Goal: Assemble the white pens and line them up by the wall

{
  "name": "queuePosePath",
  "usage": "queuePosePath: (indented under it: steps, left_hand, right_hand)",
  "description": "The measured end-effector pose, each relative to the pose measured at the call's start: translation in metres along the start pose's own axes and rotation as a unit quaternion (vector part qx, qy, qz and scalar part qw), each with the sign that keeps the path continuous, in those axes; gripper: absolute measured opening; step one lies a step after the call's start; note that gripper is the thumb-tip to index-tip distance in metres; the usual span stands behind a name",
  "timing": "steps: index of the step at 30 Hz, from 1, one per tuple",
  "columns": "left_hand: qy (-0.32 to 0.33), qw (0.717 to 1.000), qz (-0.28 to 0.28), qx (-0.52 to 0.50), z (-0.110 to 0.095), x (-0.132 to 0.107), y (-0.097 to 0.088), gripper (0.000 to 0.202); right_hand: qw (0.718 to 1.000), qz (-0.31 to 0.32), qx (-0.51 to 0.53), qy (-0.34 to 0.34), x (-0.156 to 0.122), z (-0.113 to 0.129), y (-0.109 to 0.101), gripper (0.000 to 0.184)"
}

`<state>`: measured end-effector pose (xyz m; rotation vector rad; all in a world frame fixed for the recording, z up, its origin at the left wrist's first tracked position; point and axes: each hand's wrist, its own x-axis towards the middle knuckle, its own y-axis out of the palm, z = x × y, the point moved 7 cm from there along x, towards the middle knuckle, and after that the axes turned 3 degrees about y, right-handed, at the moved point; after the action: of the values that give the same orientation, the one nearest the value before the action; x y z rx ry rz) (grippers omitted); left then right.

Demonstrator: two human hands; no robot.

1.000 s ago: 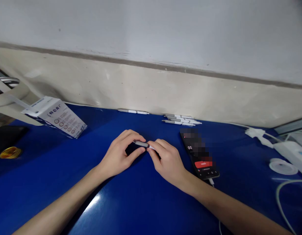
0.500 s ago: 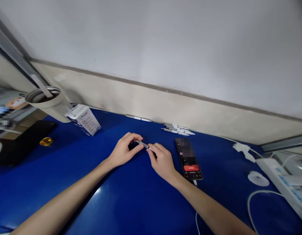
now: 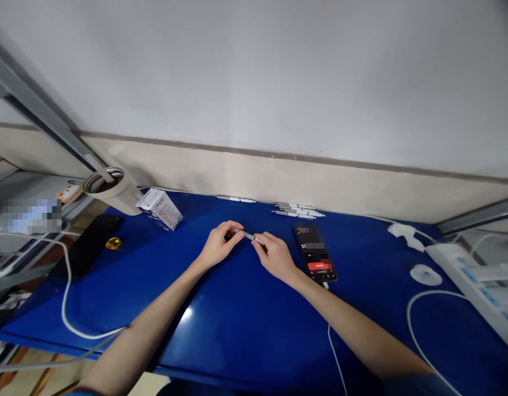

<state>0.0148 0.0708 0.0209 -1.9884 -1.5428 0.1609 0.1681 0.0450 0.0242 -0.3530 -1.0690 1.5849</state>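
Note:
A grey-and-white ballpoint pen [image 3: 248,236] lies across the gap between my hands, just above the blue table [image 3: 246,330]. My left hand [image 3: 218,245] pinches its grey barrel with thumb and fingers. My right hand [image 3: 274,256] grips the white end with its fingertips. The hands are close together, and the pen's middle is partly hidden by my fingers. A black smartphone [image 3: 314,252] with a blurred screen and a red button lies just right of my right hand, apart from it.
Beyond my hands, a single pen [image 3: 236,198] and a pile of several pens [image 3: 297,210] lie along the wall. A printed box [image 3: 159,209], a metal-rimmed cup [image 3: 108,190], a black slab [image 3: 89,245], a power strip [image 3: 464,280] and white cables [image 3: 66,297] surround them.
The view has tilted upward and drawn back, showing more wall and table, so everything looks smaller. My hands still hold the pen together, with its tip turned slightly more to the left.

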Motion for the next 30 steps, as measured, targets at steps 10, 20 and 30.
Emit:
queuePosePath:
  steps: [10, 20, 30]
  left_hand:
    - [0.023, 0.999, 0.035, -0.009, -0.009, 0.001, 0.0, 0.021]
    - [0.007, 0.999, 0.044, -0.017, -0.003, 0.002, 0.0, 0.021]
    - [-0.004, 1.0, 0.024, 0.008, -0.002, 0.003, 0.001, 0.025]
  right_hand:
    - [1.0, 0.001, -0.018, -0.012, 0.001, 0.002, -0.001, 0.02]
    - [1.0, 0.024, -0.011, -0.006, 0.002, 0.0, 0.002, 0.021]
    - [0.999, 0.033, -0.025, -0.013, 0.004, 0.002, 0.002, 0.024]
